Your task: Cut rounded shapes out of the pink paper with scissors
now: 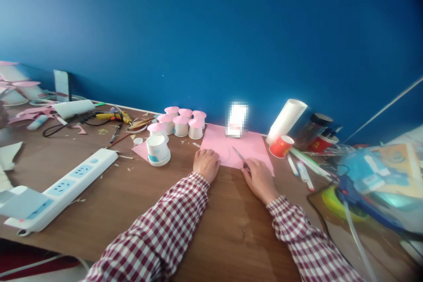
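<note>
A sheet of pink paper (214,139) lies on the brown table against the blue wall. My left hand (206,165) rests palm down on its lower left corner, the fingers laid on the sheet. In my right hand (259,177) is a pair of scissors (238,154), its blades pointing up and left over the paper; the handles are mostly hidden in the fingers. A faint curved line shows on the paper between both hands. Left of my left hand stands a stack of white paper cups (158,149), with several pink-topped cups (181,127) behind it.
A phone-like upright object (237,119), blurred out, stands at the paper's back edge. To the right are a white roll (287,119), a red cup (281,146), markers and a blue glue gun (350,194). A power strip (79,180) and a yellow glue gun (123,116) lie left.
</note>
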Tool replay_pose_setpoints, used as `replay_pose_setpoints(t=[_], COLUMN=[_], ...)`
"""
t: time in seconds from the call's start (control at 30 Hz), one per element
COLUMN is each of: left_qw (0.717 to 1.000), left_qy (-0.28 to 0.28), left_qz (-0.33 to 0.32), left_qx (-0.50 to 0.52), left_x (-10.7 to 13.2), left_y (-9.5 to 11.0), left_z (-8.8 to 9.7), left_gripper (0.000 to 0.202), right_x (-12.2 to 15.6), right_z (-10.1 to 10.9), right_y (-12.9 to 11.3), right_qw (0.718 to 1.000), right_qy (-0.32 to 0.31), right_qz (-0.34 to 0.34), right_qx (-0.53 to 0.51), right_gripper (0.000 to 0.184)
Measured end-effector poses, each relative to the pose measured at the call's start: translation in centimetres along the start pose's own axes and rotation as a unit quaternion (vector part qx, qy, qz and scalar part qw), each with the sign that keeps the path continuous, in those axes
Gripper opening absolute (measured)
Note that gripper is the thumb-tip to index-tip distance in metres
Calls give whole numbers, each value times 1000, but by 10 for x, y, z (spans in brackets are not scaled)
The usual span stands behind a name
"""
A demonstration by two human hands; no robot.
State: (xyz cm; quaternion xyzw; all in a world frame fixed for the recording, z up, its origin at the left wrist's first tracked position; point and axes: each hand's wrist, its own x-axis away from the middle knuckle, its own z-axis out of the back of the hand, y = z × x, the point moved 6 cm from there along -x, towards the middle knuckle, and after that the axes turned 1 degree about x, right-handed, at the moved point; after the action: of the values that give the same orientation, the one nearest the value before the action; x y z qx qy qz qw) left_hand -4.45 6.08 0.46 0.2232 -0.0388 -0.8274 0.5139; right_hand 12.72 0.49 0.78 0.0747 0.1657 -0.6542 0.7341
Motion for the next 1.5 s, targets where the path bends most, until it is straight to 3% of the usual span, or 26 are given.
replay_pose_setpoints(t=[1.5], left_qw=[999], left_qy=[17], left_qz=[-17], left_qx=[-27], left_x=[1], left_y=[1], left_z=[0], left_gripper=[23], right_x=[-1], right_z=[-1], right_y=[0], right_qw=[1000], right_qy=[1], right_qz=[-4], right_qx=[-6], right_gripper=[19])
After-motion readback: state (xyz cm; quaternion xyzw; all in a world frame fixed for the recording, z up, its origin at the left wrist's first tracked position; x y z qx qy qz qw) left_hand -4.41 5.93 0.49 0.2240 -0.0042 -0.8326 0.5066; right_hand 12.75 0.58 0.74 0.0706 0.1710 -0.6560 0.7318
